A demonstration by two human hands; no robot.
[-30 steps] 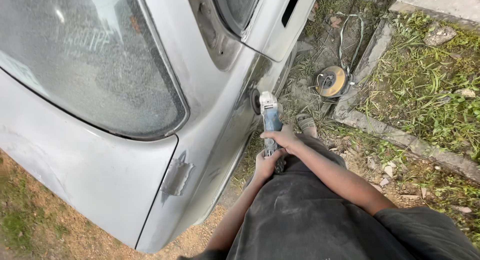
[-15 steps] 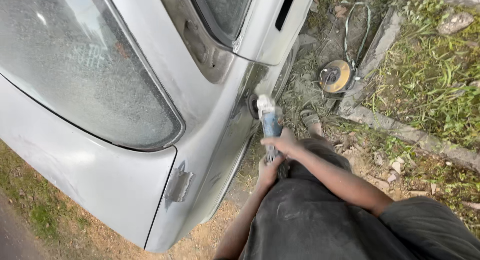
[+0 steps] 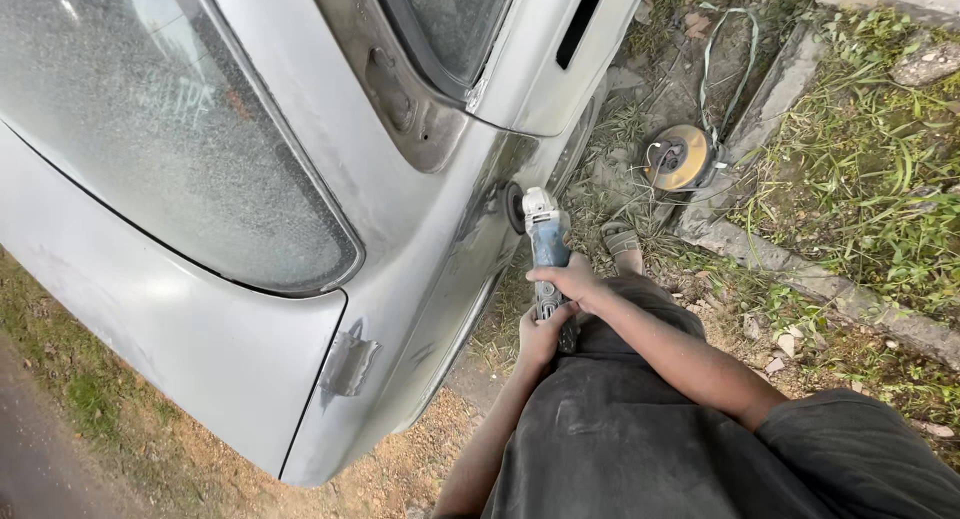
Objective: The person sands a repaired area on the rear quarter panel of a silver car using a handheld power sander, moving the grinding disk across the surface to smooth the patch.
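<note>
I hold a blue and grey angle grinder (image 3: 545,241) in both hands beside a silver car body (image 3: 440,239). My right hand (image 3: 572,279) wraps the grinder's body from above. My left hand (image 3: 540,337) grips its rear handle just below. The grinder's dark disc (image 3: 515,207) rests against the car's dusty rear side panel, beneath the open door (image 3: 540,69). My dark clothing fills the lower right of the view.
The car's dusty rear window (image 3: 170,129) fills the upper left. A yellow cable reel (image 3: 678,157) with a green cord lies on the ground beyond the grinder. A stone kerb (image 3: 800,279) and grass run along the right. Sandy ground lies below the bumper.
The view has shifted slightly, so the car and grinder sit a little lower and to the left. Both hands keep their grip on the grinder against the panel.
</note>
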